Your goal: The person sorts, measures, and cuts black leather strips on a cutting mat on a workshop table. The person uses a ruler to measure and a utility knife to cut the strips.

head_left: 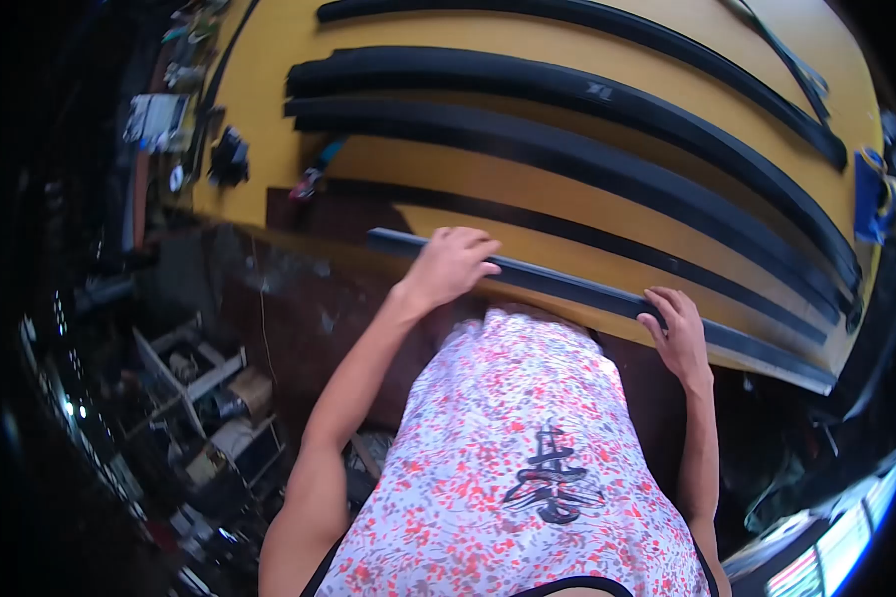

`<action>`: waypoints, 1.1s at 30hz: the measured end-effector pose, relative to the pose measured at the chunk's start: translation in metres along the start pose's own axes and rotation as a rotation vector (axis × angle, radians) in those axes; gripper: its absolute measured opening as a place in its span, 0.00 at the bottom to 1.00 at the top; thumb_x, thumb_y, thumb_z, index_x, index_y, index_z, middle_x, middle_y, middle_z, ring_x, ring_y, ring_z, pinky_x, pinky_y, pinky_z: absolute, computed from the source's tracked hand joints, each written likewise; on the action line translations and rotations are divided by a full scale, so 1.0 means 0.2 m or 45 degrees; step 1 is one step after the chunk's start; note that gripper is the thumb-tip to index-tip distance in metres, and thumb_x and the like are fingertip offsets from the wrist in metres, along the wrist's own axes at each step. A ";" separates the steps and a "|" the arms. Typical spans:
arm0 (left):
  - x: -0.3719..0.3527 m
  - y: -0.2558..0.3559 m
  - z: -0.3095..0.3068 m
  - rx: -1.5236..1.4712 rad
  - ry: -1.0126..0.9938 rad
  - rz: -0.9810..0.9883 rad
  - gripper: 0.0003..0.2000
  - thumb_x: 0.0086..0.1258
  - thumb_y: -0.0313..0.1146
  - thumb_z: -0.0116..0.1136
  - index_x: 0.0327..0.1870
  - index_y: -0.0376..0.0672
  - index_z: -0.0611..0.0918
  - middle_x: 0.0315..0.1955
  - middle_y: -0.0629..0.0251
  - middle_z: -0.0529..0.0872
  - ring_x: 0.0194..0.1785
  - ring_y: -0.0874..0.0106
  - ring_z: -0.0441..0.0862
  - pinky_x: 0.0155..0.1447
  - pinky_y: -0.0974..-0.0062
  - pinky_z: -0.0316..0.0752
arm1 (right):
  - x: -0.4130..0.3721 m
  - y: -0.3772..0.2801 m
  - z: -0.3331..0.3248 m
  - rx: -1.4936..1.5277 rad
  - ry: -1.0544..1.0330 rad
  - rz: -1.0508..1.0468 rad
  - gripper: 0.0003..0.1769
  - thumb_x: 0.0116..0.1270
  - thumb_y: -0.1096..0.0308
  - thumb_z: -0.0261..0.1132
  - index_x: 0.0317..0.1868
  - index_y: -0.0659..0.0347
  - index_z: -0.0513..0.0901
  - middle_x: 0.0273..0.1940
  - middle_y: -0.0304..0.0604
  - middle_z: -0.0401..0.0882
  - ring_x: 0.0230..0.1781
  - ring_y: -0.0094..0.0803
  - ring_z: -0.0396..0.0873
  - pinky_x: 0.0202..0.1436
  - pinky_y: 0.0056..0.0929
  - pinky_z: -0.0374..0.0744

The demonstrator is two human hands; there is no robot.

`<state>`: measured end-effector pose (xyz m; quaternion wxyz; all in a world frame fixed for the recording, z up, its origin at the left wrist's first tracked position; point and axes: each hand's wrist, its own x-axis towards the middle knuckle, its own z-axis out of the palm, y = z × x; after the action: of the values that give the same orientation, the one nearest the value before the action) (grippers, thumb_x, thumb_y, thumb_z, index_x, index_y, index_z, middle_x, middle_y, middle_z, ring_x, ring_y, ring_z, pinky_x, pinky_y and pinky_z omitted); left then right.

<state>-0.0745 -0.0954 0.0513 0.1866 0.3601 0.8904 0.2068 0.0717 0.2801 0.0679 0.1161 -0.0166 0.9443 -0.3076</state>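
Note:
A long, narrow dark strip with a pale upper edge (pixel 567 285) lies along the near edge of the yellow table. My left hand (pixel 455 265) is closed over it near its left end, fingers across the top. Farther right, my right hand (pixel 679 328) grips the same strip, thumb on the left and fingers bent over it. Just beyond the strip, a thinner flat black strip (pixel 567 227) rests on the table. The undersides of both grips are hidden.
Several long black trim pieces (pixel 567 149) curve across the yellow table (pixel 239 189). A tool with a red and teal handle (pixel 319 171) lies at left, near a small black object (pixel 229 156). Blue tape (pixel 871 197) sits at the right edge. A cluttered wooden rack (pixel 194 378) stands below left.

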 end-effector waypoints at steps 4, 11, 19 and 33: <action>-0.04 -0.04 0.12 0.063 -0.106 -0.076 0.18 0.66 0.43 0.66 0.52 0.44 0.84 0.49 0.59 0.82 0.56 0.59 0.79 0.60 0.58 0.70 | 0.06 -0.08 0.13 -0.036 -0.137 0.059 0.23 0.63 0.62 0.71 0.55 0.66 0.83 0.52 0.50 0.79 0.54 0.49 0.76 0.60 0.42 0.74; -0.06 -0.12 0.19 -0.035 -0.056 -0.071 0.20 0.65 0.41 0.67 0.53 0.41 0.81 0.49 0.55 0.78 0.56 0.56 0.75 0.60 0.53 0.69 | 0.12 -0.13 0.13 -0.048 -0.190 0.115 0.23 0.60 0.64 0.73 0.53 0.65 0.81 0.48 0.50 0.78 0.52 0.48 0.76 0.59 0.41 0.73; -0.07 -0.12 0.20 -0.081 -0.102 -0.046 0.20 0.65 0.40 0.67 0.51 0.36 0.78 0.51 0.51 0.75 0.58 0.53 0.72 0.61 0.51 0.65 | 0.14 -0.18 0.14 0.001 -0.209 0.196 0.23 0.54 0.69 0.75 0.49 0.63 0.78 0.45 0.49 0.76 0.51 0.48 0.73 0.58 0.43 0.72; -0.09 -0.13 0.13 -0.167 -0.117 -0.049 0.19 0.63 0.37 0.67 0.52 0.39 0.79 0.49 0.52 0.82 0.57 0.53 0.77 0.61 0.56 0.67 | -0.02 0.16 0.12 -0.107 -0.107 0.091 0.33 0.59 0.37 0.70 0.45 0.60 0.82 0.43 0.52 0.79 0.51 0.51 0.76 0.57 0.45 0.73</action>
<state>-0.0651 -0.1192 0.0198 0.2544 0.3390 0.8721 0.2444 0.0829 0.2928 0.0307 0.1657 -0.0005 0.9506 -0.2625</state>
